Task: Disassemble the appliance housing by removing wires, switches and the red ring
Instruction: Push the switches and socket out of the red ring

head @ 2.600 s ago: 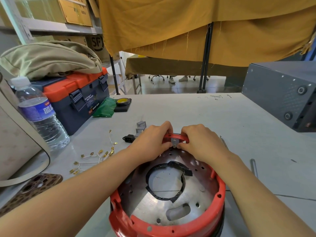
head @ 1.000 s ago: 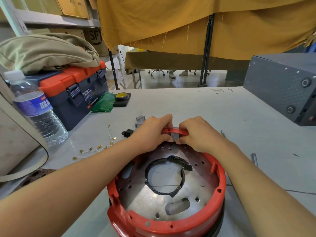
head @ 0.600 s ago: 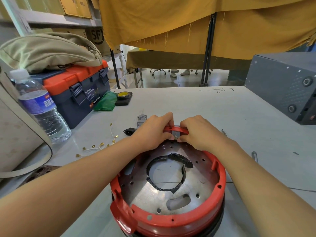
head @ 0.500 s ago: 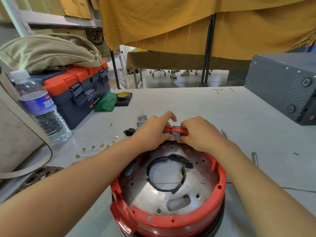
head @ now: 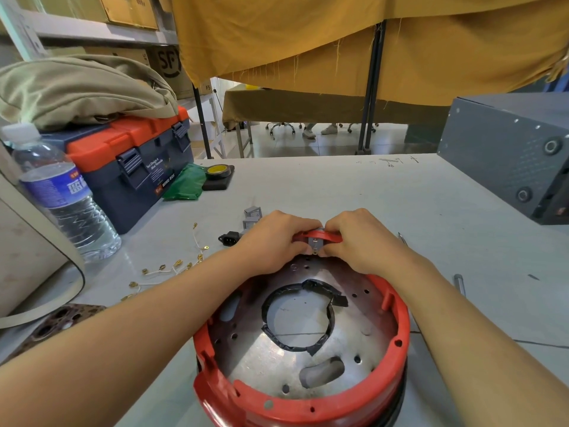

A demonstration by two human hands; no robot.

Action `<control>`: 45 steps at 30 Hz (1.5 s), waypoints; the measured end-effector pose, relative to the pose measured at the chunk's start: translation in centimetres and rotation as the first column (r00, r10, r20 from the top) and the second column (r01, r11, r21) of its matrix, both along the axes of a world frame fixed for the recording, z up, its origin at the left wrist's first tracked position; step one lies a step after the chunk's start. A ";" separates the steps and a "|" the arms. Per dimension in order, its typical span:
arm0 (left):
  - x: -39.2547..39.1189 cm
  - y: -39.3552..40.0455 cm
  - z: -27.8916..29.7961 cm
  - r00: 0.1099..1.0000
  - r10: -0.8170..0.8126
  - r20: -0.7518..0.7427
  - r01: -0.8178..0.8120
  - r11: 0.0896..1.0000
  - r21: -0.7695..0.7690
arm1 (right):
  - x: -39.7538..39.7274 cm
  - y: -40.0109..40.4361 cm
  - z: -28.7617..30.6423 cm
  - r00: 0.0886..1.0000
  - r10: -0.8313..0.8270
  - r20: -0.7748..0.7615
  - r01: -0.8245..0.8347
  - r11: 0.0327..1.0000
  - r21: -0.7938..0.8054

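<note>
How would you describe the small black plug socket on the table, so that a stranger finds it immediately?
Start at the red ring of the housing in front of the person and look just past the left hand. There, on the grey table, lies the black plug socket. The two switches beside it are grey, and the loose wires nearer the bottle are white with gold ends.

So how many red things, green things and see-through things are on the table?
Red: 2, the red ring and the toolbox lid
Green: 1, the green bag
See-through: 1, the water bottle
Total: 4
</note>
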State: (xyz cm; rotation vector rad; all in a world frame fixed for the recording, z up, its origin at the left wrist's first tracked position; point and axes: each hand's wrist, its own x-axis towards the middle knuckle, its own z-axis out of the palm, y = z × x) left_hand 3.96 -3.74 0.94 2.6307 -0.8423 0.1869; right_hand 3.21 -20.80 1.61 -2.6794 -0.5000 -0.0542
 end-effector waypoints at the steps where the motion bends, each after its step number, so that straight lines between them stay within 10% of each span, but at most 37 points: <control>1: 0.0 0.0 0.0 1.000 -0.002 0.001 0.002 1.000 0.002 | 0.0 0.0 0.0 1.000 0.003 -0.002 -0.003 1.000 -0.001; 25: 0.2 -0.4 0.1 0.991 0.116 -0.073 -0.126 0.979 -0.158 | 0.0 0.1 -0.6 0.998 -0.031 0.063 0.029 0.999 0.029; 45: 1.5 0.4 0.6 0.917 0.208 -0.339 -0.381 0.705 -0.598 | -0.5 0.3 -0.2 1.000 0.009 0.018 -0.009 0.999 0.039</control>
